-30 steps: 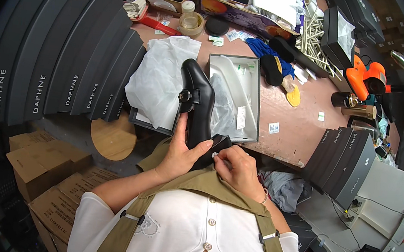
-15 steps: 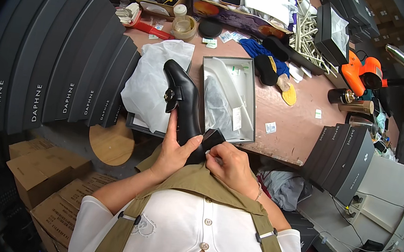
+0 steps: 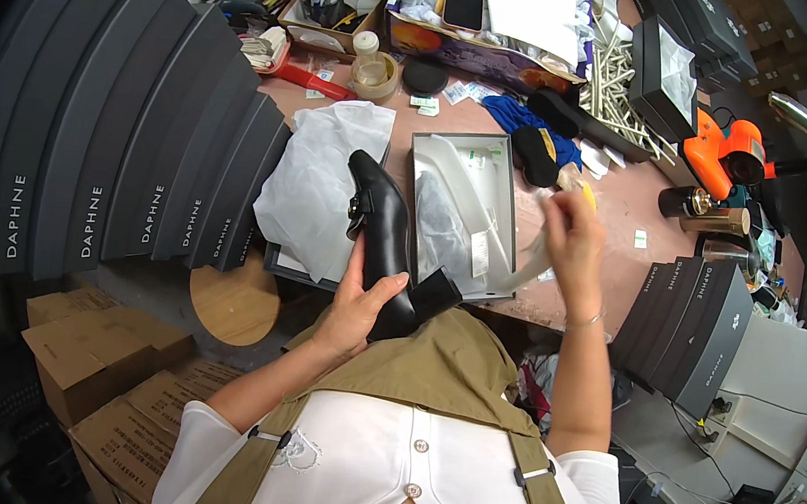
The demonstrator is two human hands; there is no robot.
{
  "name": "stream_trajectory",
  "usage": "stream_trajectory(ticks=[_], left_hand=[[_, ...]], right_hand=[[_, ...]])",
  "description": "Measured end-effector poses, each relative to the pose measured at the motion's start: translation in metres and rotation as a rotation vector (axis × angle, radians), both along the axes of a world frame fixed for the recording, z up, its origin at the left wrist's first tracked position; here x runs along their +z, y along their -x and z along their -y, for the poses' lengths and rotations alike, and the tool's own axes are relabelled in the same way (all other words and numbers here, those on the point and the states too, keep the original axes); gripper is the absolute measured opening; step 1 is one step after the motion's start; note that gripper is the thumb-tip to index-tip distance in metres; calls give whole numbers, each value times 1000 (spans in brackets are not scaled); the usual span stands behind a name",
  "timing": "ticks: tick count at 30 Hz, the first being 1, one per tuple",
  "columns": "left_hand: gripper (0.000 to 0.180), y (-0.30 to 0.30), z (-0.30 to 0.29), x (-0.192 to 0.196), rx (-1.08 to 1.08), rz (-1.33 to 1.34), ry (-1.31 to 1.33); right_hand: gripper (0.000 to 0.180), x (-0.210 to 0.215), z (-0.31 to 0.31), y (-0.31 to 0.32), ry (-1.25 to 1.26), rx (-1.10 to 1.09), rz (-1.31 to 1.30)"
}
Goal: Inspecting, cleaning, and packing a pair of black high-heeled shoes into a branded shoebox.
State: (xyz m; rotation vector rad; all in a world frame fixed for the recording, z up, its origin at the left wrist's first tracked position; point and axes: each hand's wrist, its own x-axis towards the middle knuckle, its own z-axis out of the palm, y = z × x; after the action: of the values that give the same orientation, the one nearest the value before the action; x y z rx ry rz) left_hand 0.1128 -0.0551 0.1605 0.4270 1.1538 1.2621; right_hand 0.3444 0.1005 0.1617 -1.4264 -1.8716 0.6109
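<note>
My left hand (image 3: 361, 307) is wrapped round a black leather heeled shoe (image 3: 384, 211) with a metal ornament on its strap. The shoe's toe points away from me, and its block heel is toward my lap, turned right. Off to the right, my right hand (image 3: 574, 238) is raised over the table edge, fingers pinched and slightly blurred. From them hangs a pale translucent strip (image 3: 520, 271), down to the near right corner of the open shoebox (image 3: 517, 206). Inside the box lie a dark item in a clear bag (image 3: 439, 226) and a white tag. White tissue paper (image 3: 316, 181) spreads left of the shoe.
Tall stacks of dark shoeboxes (image 3: 76, 131) line the left side; a shorter stack (image 3: 683, 312) stands right. At the back are a phone (image 3: 464, 4), a jar (image 3: 373, 77), a red-handled tool (image 3: 314, 82) and a blue cloth (image 3: 516, 115). An orange heat gun (image 3: 723, 155) is far right.
My right hand has moved from beside the heel out to the right and upward, with the pale strip now trailing from it. My left hand still holds the shoe, its heel now more exposed.
</note>
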Motion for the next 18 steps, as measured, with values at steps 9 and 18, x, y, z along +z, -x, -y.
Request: stream_trajectory(ticks=[9, 18], left_hand=[[78, 118, -42, -74, -73, -532, 30], [86, 31, -38, -89, -298, -744, -177]], right_hand=[[26, -42, 7, 30, 237, 252, 23], [76, -185, 48, 42, 431, 53, 22]])
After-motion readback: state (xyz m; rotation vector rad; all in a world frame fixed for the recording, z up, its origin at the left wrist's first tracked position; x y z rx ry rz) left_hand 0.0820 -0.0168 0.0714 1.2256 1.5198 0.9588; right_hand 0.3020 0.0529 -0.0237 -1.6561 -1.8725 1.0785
